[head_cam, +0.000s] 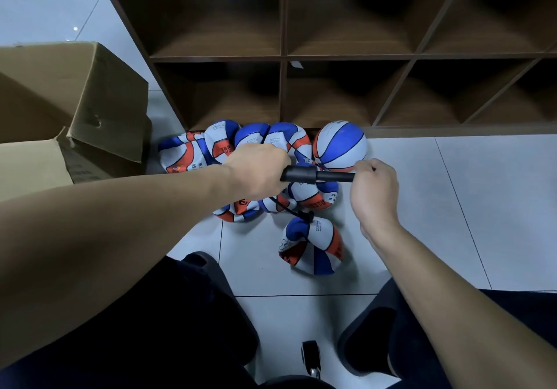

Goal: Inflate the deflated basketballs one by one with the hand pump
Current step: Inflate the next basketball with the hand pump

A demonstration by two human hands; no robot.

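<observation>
Cardboard box: stands open on the tiled floor, well to the left of the left fingers.
Flat balls: a row of collapsed blue, white and orange basketballs lies against the foot of the shelf unit, behind and beneath the left fingers.
Left hand: its fingers curl round one end of the hand pump, gripping it.
Hand pump: black, held level above the pile between the two sets of fingers.
Hose: a thin black line drops from below the left fingers to the near ball.
Near ball: deflated, crumpled, on the floor below and between the fingers, closest to the person's dark-clad legs.
Round ball: full and firm, just behind the pump, by the shelf.
Right hand: its fingers are closed round the pump's other end.
</observation>
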